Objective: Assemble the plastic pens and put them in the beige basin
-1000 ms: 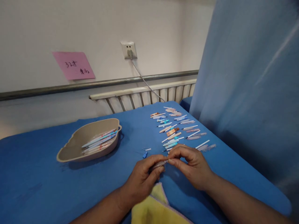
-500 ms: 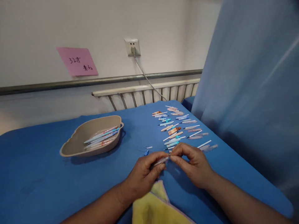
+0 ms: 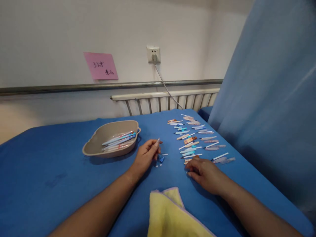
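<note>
My left hand (image 3: 146,154) is closed around a slim, pale, see-through pen part (image 3: 158,140), whose tip pokes out above the thumb. Just below its fingers lie a small blue clip-like piece (image 3: 162,159) and several tiny white bits. My right hand (image 3: 206,172) is low over the cloth at the near end of the rows of pen parts (image 3: 189,153), its thumb and fingers drawn together. A tiny shiny piece shows at those fingertips, too small to name. Brown and beige pen pieces are partly hidden behind its knuckles.
A beige basin (image 3: 92,151) with several wrapped pens (image 3: 119,141) stands at the left. A folded yellow cloth (image 3: 170,214) lies at the near edge of the blue-covered surface (image 3: 61,197). Behind are a white rail (image 3: 138,96) and a plugged-in cable; a blue curtain (image 3: 266,98) hangs right.
My hands have parted: the left moved left and away from me with the pale pen part, the right toward the pen rows. Tiny white bits now show by the blue piece. The view has shifted.
</note>
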A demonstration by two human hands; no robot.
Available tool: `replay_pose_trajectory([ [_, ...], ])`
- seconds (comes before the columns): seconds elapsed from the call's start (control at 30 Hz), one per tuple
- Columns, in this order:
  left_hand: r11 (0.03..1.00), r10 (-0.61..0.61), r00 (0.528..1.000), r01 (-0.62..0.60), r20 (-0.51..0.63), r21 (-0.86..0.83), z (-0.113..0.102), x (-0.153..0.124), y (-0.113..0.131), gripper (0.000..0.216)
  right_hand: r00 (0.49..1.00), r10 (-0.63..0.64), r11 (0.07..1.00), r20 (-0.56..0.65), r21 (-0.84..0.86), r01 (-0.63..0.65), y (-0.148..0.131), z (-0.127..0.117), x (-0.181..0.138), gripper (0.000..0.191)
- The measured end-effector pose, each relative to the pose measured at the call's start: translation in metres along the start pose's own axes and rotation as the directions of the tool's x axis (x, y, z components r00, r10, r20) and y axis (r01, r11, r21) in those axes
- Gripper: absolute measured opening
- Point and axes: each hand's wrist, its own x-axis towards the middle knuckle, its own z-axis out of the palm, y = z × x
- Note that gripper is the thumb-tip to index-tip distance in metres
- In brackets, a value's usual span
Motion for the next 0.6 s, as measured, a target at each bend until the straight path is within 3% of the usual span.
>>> replay_pose_trajectory([
  [0.13, 0.999, -0.004, 1.0, 0.004, 0.005, -0.047, -0.003, 0.003, -0.007, 0.034, 0.994, -0.02, 0.997, -0.105, -0.081, 0.012, -0.016, 0.014, 0.014, 0.025],
  [0.3, 0.997, 0.023, 1.0, -0.022, 0.004, -0.071, -0.007, 0.005, -0.01, 0.032, 0.976, -0.218, 0.937, 0.017, -0.276, 0.214, -0.045, 0.03, 0.054, 0.039],
  [0.43, 0.997, 0.069, 0.997, -0.067, 0.043, -0.05, -0.006, -0.001, -0.004, 0.032, 0.971, -0.221, 0.903, 0.093, -0.356, 0.239, -0.048, 0.043, 0.07, 0.031],
  [0.53, 0.995, 0.101, 0.992, -0.1, 0.076, -0.016, -0.002, -0.007, 0.002, 0.032, 0.986, -0.165, 0.947, -0.015, -0.282, 0.154, -0.04, 0.049, 0.068, 0.024],
  [0.6, 0.993, 0.119, 0.988, -0.12, 0.097, 0.001, 0.001, -0.011, 0.004, 0.032, 0.983, -0.086, 0.993, -0.162, -0.094, 0.071, -0.034, 0.048, 0.064, 0.017],
])
